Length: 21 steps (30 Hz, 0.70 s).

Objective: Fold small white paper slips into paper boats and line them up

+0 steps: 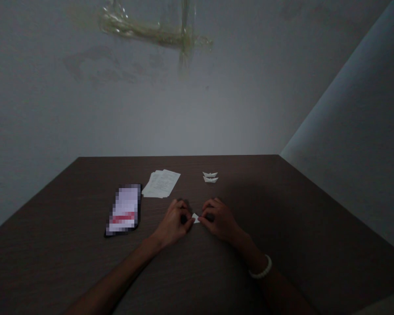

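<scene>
Between my two hands is a small folded piece of white paper (196,218), partly covered by the fingertips. My left hand (174,222) pinches its left edge between thumb and fingers. On the other side, my right hand (219,218) grips the right edge the same way, and a pale beaded bracelet (262,270) circles that wrist. Two little white paper boats (210,179) sit beyond my right hand, one just behind the other.
Past my left hand lies a loose stack of printed white paper sheets (161,183). A phone (124,210) with a lit, blurred screen rests left of it. The dark wooden table (95,170) meets a stained wall (197,113) at its far edge.
</scene>
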Tool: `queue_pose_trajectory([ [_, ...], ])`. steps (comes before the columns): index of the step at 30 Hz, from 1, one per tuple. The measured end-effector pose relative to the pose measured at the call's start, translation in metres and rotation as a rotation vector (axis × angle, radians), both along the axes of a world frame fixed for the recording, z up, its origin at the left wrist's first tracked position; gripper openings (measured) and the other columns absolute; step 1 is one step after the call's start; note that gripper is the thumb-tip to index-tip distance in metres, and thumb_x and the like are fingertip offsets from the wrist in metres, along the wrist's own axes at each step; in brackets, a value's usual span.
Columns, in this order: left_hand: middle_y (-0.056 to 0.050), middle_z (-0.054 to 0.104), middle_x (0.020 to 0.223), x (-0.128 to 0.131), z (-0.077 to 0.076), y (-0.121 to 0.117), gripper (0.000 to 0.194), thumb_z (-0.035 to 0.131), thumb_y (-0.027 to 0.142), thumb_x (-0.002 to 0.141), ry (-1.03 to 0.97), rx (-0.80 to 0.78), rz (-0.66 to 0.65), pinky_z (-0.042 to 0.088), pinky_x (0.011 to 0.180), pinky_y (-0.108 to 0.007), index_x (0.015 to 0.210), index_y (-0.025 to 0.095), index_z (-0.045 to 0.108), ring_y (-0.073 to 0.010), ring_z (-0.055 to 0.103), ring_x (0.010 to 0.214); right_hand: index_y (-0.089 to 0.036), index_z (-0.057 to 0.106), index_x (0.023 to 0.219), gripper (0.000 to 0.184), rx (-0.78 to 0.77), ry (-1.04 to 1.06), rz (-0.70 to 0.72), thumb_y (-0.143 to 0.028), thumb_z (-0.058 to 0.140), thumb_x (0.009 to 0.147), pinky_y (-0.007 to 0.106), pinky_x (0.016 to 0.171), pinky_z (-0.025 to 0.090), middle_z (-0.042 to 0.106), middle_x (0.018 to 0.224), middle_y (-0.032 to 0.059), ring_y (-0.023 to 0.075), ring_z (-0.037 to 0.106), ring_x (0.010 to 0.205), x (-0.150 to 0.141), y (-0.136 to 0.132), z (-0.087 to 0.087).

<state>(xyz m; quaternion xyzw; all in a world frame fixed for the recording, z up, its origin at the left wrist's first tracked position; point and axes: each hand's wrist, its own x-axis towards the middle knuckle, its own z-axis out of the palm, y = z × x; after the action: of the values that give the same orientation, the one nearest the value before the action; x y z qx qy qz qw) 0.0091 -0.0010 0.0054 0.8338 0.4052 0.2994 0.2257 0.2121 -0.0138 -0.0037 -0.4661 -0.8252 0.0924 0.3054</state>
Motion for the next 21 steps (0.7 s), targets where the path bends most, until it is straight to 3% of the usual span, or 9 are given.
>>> queue_pose_trajectory([
  [21,-0.006,0.058,0.083,0.003,0.001,-0.002,0.019,0.06,0.023,0.082,0.108,0.009,0.073,0.042,0.08,-0.039,0.064,0.017,0.059,-0.0243,0.051,0.089,-0.019,0.061,0.075,0.011,-0.009,-0.073,-0.016,-0.02,0.069,0.082,0.033,0.079,0.044,0.063,0.09,0.0042,0.0189,0.053,0.087,-0.005,-0.006,0.009],
])
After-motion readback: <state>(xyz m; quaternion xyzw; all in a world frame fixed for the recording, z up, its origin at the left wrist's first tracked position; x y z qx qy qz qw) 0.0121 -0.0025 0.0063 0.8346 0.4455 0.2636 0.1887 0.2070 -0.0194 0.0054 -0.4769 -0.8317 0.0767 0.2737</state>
